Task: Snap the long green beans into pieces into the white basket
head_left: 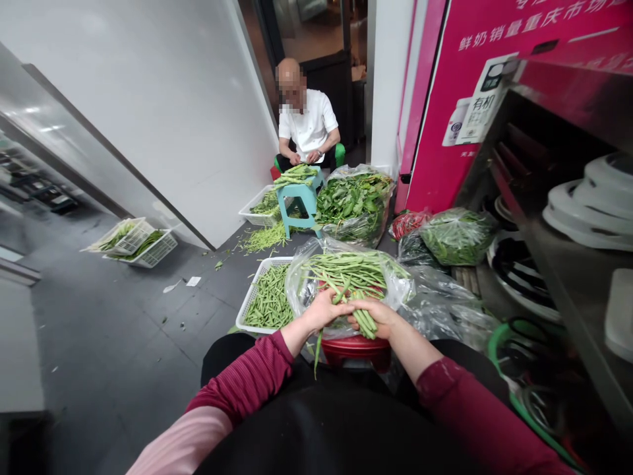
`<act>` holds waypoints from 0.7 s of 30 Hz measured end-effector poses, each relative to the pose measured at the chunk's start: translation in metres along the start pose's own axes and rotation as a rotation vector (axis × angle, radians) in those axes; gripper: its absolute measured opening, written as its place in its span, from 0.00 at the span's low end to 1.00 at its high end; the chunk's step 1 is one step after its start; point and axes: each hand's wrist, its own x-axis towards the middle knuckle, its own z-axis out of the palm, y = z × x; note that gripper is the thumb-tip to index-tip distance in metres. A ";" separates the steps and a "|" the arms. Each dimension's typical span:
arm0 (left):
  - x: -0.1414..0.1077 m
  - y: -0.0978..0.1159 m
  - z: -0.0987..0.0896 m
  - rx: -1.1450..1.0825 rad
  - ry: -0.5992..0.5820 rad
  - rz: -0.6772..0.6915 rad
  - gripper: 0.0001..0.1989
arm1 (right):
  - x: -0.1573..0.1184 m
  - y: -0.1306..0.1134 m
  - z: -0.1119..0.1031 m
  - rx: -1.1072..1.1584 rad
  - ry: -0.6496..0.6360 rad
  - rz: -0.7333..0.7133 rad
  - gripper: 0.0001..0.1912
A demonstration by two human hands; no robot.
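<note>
A bunch of green beans is held over the near stool by the right hand, its fingers curled around the stems. A bean is pinched in the narrowed fingers of the left hand. Just beyond, the way is crowded by an open plastic bag filled with long beans, set on one red stool. Four white baskets are counted: one near left, filled with bean pieces; one far, holding greens; two farther left, also with greens. Far ahead, one turquoise stool is topped with stalks, behind which a co-worker is seated. On the right, leaves are bagged in two clear bags.
</note>
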 end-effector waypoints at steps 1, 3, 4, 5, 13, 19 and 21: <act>0.001 0.002 -0.004 -0.043 0.004 -0.046 0.25 | -0.001 0.000 0.000 0.003 -0.011 0.004 0.08; 0.007 0.007 -0.016 -0.197 0.022 -0.093 0.23 | -0.002 -0.001 -0.001 0.008 -0.036 0.015 0.08; 0.011 0.010 -0.023 -0.285 0.033 -0.085 0.22 | -0.003 0.000 -0.001 0.005 -0.048 0.022 0.08; 0.015 0.012 -0.030 -0.357 0.039 -0.066 0.21 | -0.003 0.000 0.000 -0.001 -0.061 0.029 0.08; -0.002 0.031 -0.015 -0.036 0.306 0.212 0.16 | 0.013 -0.005 -0.004 0.109 0.312 -0.169 0.07; -0.013 0.036 0.007 0.056 0.132 0.143 0.17 | 0.016 -0.007 -0.009 0.125 0.373 -0.148 0.06; -0.003 0.026 0.004 0.002 0.083 0.061 0.18 | 0.011 -0.003 -0.004 0.085 0.221 -0.053 0.05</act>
